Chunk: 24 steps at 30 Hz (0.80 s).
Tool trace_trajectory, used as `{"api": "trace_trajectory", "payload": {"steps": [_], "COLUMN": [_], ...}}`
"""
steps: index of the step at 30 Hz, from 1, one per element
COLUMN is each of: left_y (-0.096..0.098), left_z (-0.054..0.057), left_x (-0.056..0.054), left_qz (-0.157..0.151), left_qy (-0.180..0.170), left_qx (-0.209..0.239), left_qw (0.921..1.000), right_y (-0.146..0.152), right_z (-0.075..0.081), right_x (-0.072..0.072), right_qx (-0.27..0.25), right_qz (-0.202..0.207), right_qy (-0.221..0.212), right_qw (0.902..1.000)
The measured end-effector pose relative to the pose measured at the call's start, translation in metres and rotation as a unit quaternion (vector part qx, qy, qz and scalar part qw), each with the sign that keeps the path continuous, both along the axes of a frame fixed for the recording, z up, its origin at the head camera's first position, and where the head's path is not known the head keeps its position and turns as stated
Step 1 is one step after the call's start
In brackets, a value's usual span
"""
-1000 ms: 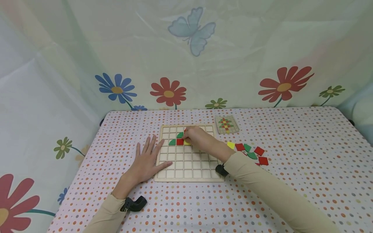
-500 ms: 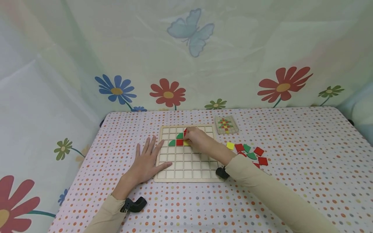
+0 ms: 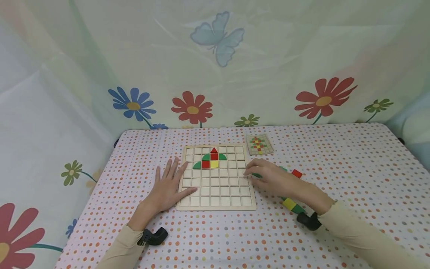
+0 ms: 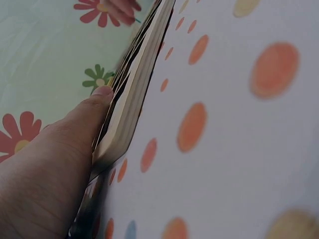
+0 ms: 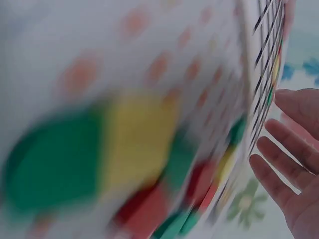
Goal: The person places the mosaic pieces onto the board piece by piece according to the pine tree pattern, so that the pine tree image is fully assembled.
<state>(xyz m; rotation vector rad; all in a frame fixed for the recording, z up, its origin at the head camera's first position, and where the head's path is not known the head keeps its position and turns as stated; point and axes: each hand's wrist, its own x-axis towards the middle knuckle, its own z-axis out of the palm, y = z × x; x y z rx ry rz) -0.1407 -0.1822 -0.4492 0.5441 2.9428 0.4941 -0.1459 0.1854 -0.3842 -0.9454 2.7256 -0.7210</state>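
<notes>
Head view: I note a pale wooden gridded board (image 3: 215, 208) on the white dotted tablecloth (image 3: 215, 239), upper cells bearing a red triangle (image 3: 214, 151), a yellow square (image 3: 214, 164) and red and green flat pieces (image 3: 205, 164); the left hand (image 3: 167, 189) lies spread over its left edge, the right hand (image 3: 270, 177) near its right edge, fingers slightly bent. Left wrist view: I log the thumb (image 4: 82, 119) against the board's edge. Right wrist view: I read the right fingers (image 5: 285, 163) as apart, clamped on nothing visible, blurred green, yellow and red loose pieces (image 5: 137, 139) lying nearby.
</notes>
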Motion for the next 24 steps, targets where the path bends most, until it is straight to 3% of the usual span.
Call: {"api": "trace_trajectory", "payload": {"steps": [5,9,18,24], "left_y": [-0.002,-0.004,0.0,0.0], "left_z": [-0.001,-0.001,0.0,0.002], "left_x": [0.0,0.001,0.001,0.001], "left_qz": [0.002,0.003,0.002,0.0], "left_qy": [0.002,0.001,0.0,-0.002], "left_qx": [-0.002,-0.002,0.008,0.007], "left_qw": [1.0,1.0,1.0,1.0], "right_y": [0.043,0.058,0.052,0.048], "right_z": [0.002,-0.004,-0.008,-0.002], "right_x": [0.002,-0.003,-0.018,-0.029], "right_qx": [0.006,0.006,0.049,0.035], "right_qz": [-0.049,-0.069,-0.088,-0.117], "right_qy": [0.004,-0.009,0.017,-0.042], "right_qw": [0.9988,0.9976,0.9948,0.9916]}}
